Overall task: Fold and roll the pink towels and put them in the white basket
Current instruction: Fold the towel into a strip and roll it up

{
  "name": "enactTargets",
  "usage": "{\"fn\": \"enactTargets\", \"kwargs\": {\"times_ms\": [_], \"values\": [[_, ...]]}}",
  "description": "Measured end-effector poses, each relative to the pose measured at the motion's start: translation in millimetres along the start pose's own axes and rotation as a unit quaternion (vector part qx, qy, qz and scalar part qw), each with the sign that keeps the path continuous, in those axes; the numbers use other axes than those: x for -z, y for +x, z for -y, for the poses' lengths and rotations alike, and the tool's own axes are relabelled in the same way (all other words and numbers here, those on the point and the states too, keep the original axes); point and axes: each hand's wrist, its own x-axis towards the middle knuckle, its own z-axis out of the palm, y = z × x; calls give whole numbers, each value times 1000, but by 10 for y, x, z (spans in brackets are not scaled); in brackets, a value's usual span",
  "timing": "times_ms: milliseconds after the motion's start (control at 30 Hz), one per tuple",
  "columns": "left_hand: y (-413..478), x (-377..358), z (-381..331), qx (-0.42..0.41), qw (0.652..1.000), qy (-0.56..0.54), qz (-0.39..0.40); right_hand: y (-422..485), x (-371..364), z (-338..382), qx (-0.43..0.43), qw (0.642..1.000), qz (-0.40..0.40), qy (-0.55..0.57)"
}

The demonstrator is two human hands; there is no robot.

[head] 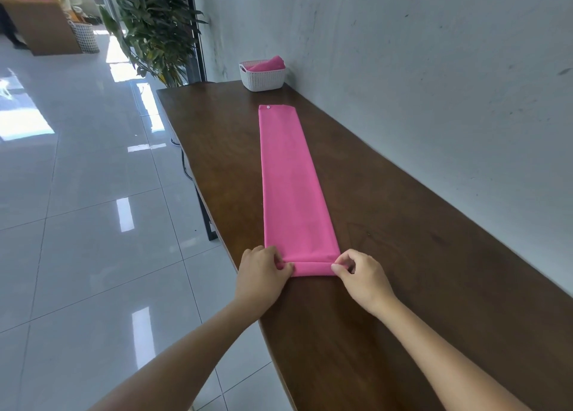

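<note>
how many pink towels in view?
2. A folded pink towel lies on the wooden table, near end pinched by left hand and right hand; a rolled pink towel sits in the white basket. Others may hide beneath it.

Flat towel [294, 187]: plain bright pink, white dot at far end. Rolled towel [269, 63]: same pink. Basket [263, 81]: white, lattice weave. Desk [403, 255]: dark brown, wood grain. Wall [403, 54]: pale grey, speckled. Floor [77, 209]: light grey tiles.

Two pink cloth towels: one flat folded strip [291, 178], one roll [268, 63]; one white lattice plastic basket [263, 80]; one brown wooden desk [403, 255].
</note>
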Motion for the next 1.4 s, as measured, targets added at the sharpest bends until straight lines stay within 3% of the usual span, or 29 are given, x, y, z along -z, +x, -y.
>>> {"fn": "enactTargets", "kwargs": {"times_ms": [100,200,300,533,667,800,967,1067,1233,1400], "values": [[-14,-30,-44,-42,998,34,-42,-4,-39,53,9,999,-46,-23],[-47,-100,19,-165,977,101,-94,-33,-121,10,143,971,-116,-149],[-74,-148,144,-252,951,122,-130,-78,-198,-54,250,936,-154,-195],[-43,-151,369,-265,955,106,-79,-124,-167,-168,293,919,-142,-222],[-7,-90,264,-182,982,38,-39,-37,-148,-104,254,942,-130,-176],[102,-1,131,-57,997,-46,9,99,-103,-15,125,989,-58,-61],[277,58,55,23,995,-90,25,278,51,104,1,999,-11,31],[312,25,37,-22,999,-39,-14,363,61,130,-41,998,-18,47],[253,-76,147,-173,981,47,-75,448,38,182,-68,997,-19,17],[326,-94,426,-278,953,104,-66,436,-53,208,-66,994,-86,-5]]}}
